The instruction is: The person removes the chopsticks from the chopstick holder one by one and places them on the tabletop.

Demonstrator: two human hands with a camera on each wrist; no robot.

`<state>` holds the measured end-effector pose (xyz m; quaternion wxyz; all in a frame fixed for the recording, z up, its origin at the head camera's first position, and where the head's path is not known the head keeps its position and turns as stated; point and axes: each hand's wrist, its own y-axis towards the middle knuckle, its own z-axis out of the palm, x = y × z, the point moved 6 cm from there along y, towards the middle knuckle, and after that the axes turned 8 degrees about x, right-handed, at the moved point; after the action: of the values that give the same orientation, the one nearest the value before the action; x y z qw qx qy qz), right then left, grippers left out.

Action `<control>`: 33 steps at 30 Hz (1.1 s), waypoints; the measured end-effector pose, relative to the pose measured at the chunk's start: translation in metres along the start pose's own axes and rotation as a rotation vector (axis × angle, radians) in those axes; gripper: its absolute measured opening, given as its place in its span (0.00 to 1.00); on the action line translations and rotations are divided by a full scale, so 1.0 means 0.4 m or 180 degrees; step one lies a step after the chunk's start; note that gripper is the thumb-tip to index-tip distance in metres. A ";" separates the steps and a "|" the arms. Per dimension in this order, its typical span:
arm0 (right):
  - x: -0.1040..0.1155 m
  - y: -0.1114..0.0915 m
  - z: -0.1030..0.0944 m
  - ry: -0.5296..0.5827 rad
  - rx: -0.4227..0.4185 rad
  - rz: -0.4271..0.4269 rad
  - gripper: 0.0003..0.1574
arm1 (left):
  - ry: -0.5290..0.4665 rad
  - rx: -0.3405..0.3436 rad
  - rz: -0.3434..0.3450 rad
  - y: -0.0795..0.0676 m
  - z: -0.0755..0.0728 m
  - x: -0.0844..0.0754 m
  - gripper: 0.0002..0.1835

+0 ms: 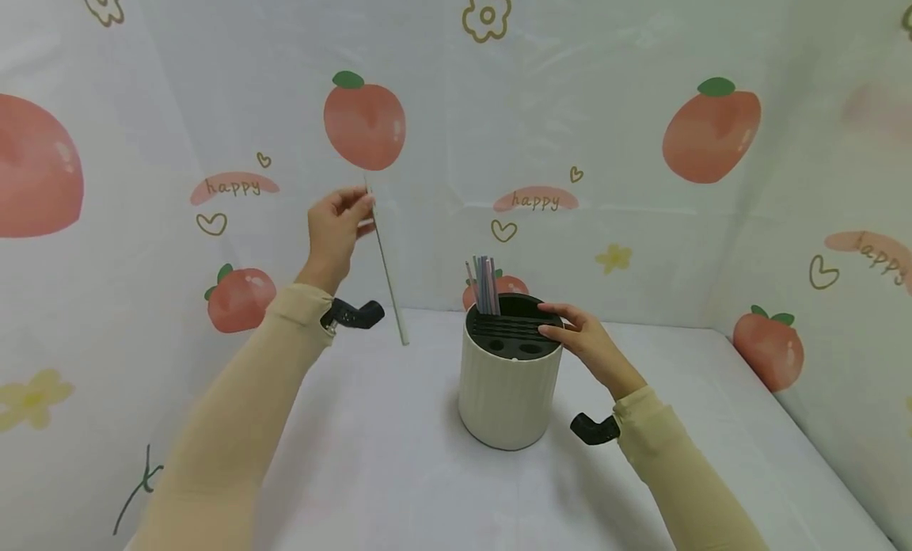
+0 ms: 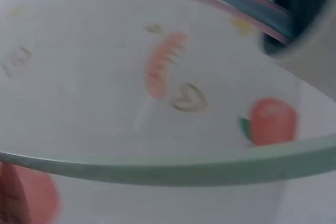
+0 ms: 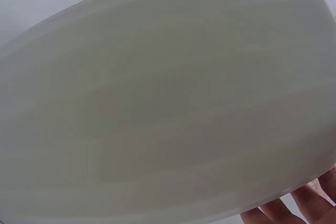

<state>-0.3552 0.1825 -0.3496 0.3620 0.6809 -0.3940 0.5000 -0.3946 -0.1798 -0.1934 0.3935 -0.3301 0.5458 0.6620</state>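
Note:
In the head view my left hand (image 1: 336,230) pinches a long, thin pale green straw (image 1: 390,278) near its top end. The straw hangs at a slant in the air, left of a cream ribbed utensil holder (image 1: 507,400). In the left wrist view the same straw (image 2: 210,174) crosses the lower part, close to the camera. My right hand (image 1: 587,341) grips the holder's right rim, thumb and forefinger over its black slotted top (image 1: 516,329). The holder's wall (image 3: 168,98) fills most of the right wrist view, with fingertips (image 3: 312,203) at its lower right edge.
Several pastel straws (image 1: 487,286) stand upright in the holder's rear left compartment. Narrow slots and round holes lie in front of them. The white table (image 1: 399,472) meets a printed cloth backdrop (image 1: 427,242) behind and at both sides.

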 end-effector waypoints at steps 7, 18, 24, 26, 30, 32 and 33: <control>0.002 -0.002 -0.002 -0.0008 -0.0002 0.0012 0.35 | 0.0688 0.0361 -0.1252 -0.128 -0.053 0.319 0.20; 0.003 -0.002 -0.002 0.0034 0.0008 -0.0010 0.34 | 0.1165 0.0632 -0.2018 -0.284 -0.079 0.576 0.15; 0.001 0.001 0.000 0.0008 0.0013 0.0003 0.34 | 0.1391 0.0639 -0.2217 -0.311 -0.095 0.629 0.12; 0.000 -0.001 -0.001 -0.0002 0.0008 0.0012 0.34 | 0.1382 0.0638 -0.2260 -0.317 -0.098 0.645 0.11; 0.000 -0.003 -0.001 -0.0014 0.0009 0.0018 0.34 | 0.1437 0.0658 -0.2247 -0.321 -0.096 0.664 0.10; 0.001 -0.003 -0.001 -0.0018 0.0010 0.0011 0.34 | 0.1553 0.0670 -0.2222 -0.320 -0.093 0.665 0.09; 0.002 -0.003 -0.001 -0.0018 0.0011 0.0007 0.34 | 0.1608 0.0671 -0.2215 -0.319 -0.091 0.665 0.08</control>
<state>-0.3541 0.1833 -0.3490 0.3592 0.6825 -0.3950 0.4991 -0.4074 -0.1608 -0.4899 0.4787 -0.6038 0.5458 0.3294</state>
